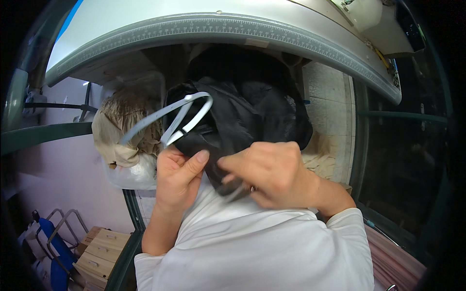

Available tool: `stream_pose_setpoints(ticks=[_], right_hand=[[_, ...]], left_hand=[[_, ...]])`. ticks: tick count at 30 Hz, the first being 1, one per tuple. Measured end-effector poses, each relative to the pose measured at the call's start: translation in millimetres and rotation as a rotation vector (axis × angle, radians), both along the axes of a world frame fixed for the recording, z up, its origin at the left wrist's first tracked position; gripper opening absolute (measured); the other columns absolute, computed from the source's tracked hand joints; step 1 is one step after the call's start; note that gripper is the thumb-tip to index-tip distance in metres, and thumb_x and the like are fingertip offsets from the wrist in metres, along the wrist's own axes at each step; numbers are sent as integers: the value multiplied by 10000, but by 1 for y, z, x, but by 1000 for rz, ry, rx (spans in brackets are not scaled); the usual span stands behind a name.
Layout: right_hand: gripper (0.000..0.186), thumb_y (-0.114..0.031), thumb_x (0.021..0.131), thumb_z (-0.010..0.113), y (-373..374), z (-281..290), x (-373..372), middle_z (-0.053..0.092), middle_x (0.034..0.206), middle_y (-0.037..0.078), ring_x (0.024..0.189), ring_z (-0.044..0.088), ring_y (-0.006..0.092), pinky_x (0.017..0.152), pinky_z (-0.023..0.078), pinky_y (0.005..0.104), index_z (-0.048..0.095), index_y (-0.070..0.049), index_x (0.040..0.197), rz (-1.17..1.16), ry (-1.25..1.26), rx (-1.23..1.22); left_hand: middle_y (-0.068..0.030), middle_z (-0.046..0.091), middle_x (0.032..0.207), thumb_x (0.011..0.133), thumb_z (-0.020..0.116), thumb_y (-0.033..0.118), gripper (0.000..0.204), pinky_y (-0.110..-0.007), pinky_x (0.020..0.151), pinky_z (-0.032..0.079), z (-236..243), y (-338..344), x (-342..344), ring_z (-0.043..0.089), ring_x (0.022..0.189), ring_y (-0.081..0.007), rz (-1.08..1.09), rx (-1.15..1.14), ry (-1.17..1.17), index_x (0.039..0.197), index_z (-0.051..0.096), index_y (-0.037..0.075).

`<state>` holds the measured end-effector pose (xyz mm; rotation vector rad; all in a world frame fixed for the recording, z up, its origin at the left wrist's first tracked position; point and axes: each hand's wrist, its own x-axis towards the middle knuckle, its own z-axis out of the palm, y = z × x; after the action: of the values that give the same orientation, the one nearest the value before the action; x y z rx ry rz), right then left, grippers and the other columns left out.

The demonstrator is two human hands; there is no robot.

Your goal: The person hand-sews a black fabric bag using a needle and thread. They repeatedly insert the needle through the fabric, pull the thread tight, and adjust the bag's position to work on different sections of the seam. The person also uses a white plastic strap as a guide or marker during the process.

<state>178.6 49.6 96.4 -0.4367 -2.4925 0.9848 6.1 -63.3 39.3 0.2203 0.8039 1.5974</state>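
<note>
Below the table edge, my left hand point(179, 174) is closed, pinching a pale grey strap point(198, 119) with the thumb on top. The strap loops up and away from the fingers and carries a small dark piece and a whitish one. Black fabric point(233, 106) is spread over my lap, its near edge reaching between both hands. To the right, my right hand point(274, 172) has its fingers curled together and is smeared by motion. A blurred light strip shows under its fingertips; what exactly they grip cannot be made out.
A white table point(145, 12) with a grey ruler edge point(218, 26) runs across in front, with part of a white machine point(388, 29) at far right. Left of my lap, a clear bin point(128, 179) holds beige cloth point(116, 131). Wooden drawers point(104, 250) stand at lower left.
</note>
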Motion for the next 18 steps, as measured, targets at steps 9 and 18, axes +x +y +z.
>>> stream_pose_setpoints(ticks=[9,18], right_hand=[[258,-207,940,677,8,-16,-7,577,585,15,506,508,55,459,363,236,663,11,803,-223,-162,-1255],[174,-156,885,723,3,-32,-18,619,646,29,499,495,53,461,367,214,648,-22,803,-177,-124,-1375]], left_hand=[[-152,696,1093,927,615,-20,248,-298,869,537,5,-12,4,683,956,-178,37,-73,51,1169,592,-66],[-163,698,1077,931,604,-26,257,-281,834,543,10,-16,4,686,927,-164,42,-97,192,1184,577,-68]])
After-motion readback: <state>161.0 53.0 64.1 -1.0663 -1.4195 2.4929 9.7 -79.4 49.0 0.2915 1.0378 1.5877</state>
